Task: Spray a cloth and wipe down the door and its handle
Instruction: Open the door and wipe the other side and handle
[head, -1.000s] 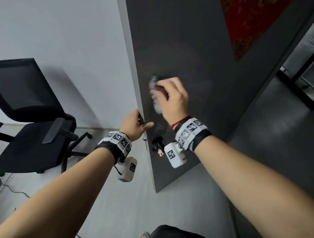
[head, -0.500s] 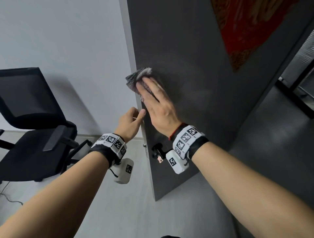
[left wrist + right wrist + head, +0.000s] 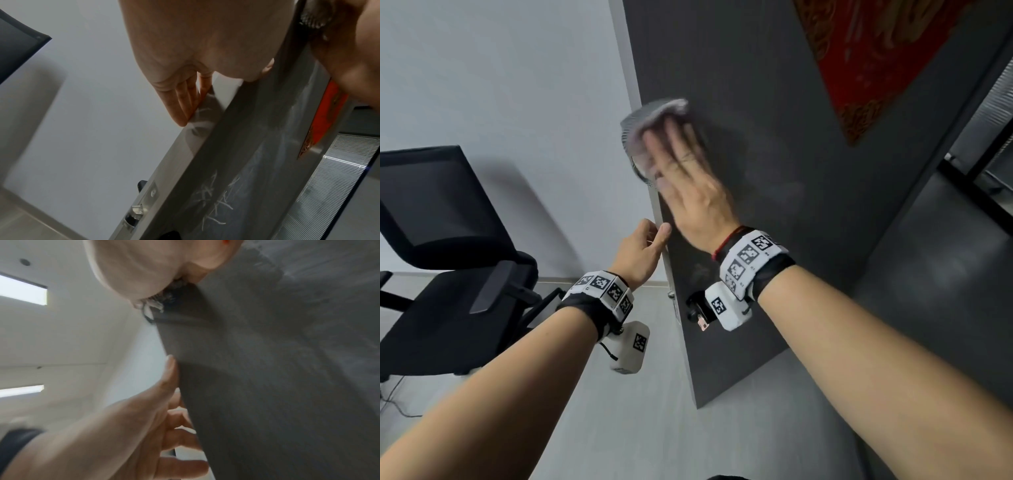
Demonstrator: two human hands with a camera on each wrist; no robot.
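A dark grey door [image 3: 774, 178] stands ajar in front of me. My right hand [image 3: 674, 154] lies flat on it and presses a grey cloth [image 3: 650, 116] against the face, right at the door's free edge; part of the cloth sticks out past that edge. My left hand [image 3: 650, 240] grips the door's edge just below, thumb on the front face and fingers behind. The black handle [image 3: 693, 305] is mostly hidden by my right wrist. In the right wrist view the cloth [image 3: 164, 296] shows under my palm. The left wrist view shows the latch plate [image 3: 144, 203].
A black office chair [image 3: 448, 257] stands at the left by the white wall [image 3: 500, 85]. A red decoration [image 3: 887, 61] hangs higher on the door. Pale scribbles [image 3: 216, 199] mark the door's face near the latch. A dark doorway and floor [image 3: 945, 257] lie to the right.
My right hand has slid the cloth up and left, from above the handle to the door's edge, and its fingers have flattened. My left hand has stayed on the edge.
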